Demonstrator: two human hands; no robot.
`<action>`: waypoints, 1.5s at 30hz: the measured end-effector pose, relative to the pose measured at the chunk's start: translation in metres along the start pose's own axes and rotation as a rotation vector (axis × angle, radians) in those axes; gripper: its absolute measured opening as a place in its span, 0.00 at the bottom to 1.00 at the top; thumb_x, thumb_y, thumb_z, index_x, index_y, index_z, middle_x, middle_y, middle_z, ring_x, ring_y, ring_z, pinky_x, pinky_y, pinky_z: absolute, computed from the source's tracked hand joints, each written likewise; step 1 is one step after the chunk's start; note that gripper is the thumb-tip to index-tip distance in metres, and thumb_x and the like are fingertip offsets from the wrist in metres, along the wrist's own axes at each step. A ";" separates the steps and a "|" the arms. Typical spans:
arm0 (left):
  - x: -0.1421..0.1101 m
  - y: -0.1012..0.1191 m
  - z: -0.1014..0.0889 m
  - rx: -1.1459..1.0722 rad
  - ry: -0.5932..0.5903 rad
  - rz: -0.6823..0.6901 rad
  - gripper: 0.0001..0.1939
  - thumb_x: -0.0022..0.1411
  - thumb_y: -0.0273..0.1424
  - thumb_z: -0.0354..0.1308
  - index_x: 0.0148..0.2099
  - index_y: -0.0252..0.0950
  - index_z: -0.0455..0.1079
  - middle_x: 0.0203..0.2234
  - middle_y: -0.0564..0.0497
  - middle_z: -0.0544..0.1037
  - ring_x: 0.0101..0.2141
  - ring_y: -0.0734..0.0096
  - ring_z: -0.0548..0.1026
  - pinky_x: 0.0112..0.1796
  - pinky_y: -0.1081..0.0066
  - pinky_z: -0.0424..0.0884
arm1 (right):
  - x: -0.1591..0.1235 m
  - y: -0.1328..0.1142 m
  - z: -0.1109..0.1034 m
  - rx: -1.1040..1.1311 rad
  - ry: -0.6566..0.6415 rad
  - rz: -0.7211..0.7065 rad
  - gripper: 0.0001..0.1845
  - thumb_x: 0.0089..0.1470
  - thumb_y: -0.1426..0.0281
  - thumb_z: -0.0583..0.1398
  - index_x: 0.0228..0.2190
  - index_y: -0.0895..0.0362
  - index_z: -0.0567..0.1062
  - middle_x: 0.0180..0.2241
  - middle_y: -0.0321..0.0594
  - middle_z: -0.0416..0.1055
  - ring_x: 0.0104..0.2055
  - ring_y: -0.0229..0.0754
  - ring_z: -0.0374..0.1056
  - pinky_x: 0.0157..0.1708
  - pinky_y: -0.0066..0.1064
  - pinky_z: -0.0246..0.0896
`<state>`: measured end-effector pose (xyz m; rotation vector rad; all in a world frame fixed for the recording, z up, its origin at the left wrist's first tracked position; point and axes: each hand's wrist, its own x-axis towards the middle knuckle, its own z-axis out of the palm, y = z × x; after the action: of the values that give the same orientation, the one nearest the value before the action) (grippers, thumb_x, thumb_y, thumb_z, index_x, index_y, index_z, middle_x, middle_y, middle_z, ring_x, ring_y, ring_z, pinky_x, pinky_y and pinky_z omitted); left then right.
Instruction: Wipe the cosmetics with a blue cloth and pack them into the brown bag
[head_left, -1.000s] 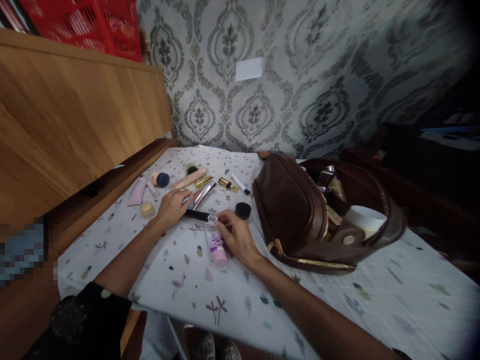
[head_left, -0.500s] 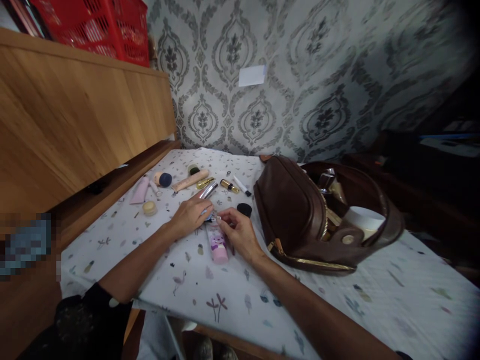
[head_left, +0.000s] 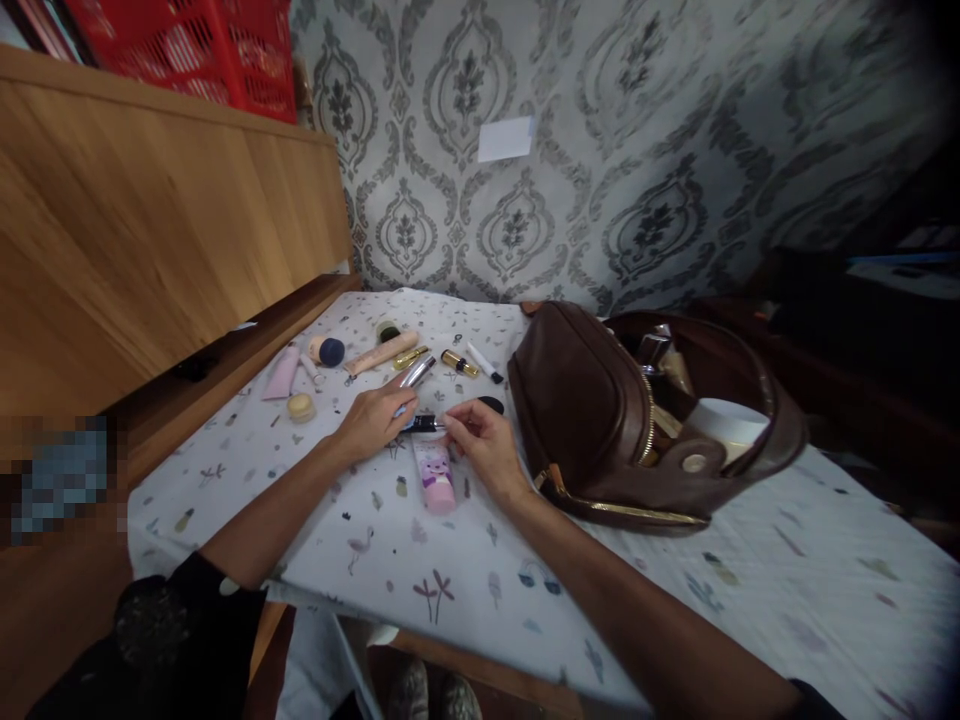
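My left hand (head_left: pixel 375 422) is closed on the left end of a small black-and-silver cosmetic tube (head_left: pixel 424 424). At the tube's silver right end, the fingertips of my right hand (head_left: pixel 484 440) are pinched together. Just below the hands lies a pink squeeze tube (head_left: pixel 437 482) with a purple cartoon figure, its upper end partly covered. Beyond my left fingers rests a shiny silver tube (head_left: pixel 418 373). A round black lid or case (head_left: pixel 491 404) shows partly behind my right hand.
An open brown leather bag (head_left: pixel 585 420) stands to the right, holding a white round container (head_left: pixel 726 428) and other items. Along the back lie a beige tube (head_left: pixel 382 353), a gold-and-black tube (head_left: pixel 459 363) and a white pen-like stick (head_left: pixel 484 362). A small cream jar (head_left: pixel 301 407) sits at left.
My hands have drawn slightly apart, and more of the black tube now shows between them. My right hand covers more of the round black item. The camera view has shifted slightly.
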<state>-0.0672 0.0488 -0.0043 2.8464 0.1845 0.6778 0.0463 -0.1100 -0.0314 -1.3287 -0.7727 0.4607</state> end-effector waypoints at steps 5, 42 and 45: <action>0.000 0.004 -0.003 -0.081 -0.010 0.029 0.16 0.71 0.37 0.46 0.38 0.37 0.72 0.31 0.50 0.75 0.32 0.68 0.72 0.34 0.71 0.63 | -0.001 -0.001 0.001 0.061 0.000 -0.036 0.16 0.43 0.58 0.68 0.29 0.56 0.73 0.24 0.35 0.71 0.24 0.38 0.68 0.20 0.27 0.58; -0.003 -0.004 -0.003 -0.068 -0.073 0.072 0.19 0.60 0.49 0.62 0.44 0.41 0.73 0.39 0.51 0.80 0.40 0.63 0.77 0.39 0.69 0.69 | 0.003 -0.002 -0.007 -0.045 0.093 0.021 0.29 0.48 0.43 0.61 0.20 0.54 0.65 0.15 0.29 0.59 0.15 0.31 0.50 0.14 0.26 0.42; -0.002 -0.001 -0.004 -0.037 -0.123 0.067 0.17 0.61 0.47 0.62 0.43 0.40 0.73 0.39 0.51 0.79 0.42 0.62 0.77 0.38 0.69 0.69 | 0.002 -0.004 -0.007 -0.044 0.097 0.004 0.29 0.47 0.43 0.62 0.19 0.54 0.64 0.15 0.29 0.58 0.15 0.31 0.49 0.15 0.26 0.42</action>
<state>-0.0715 0.0502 -0.0017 2.8585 0.0571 0.5111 0.0526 -0.1141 -0.0269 -1.3832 -0.7038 0.3813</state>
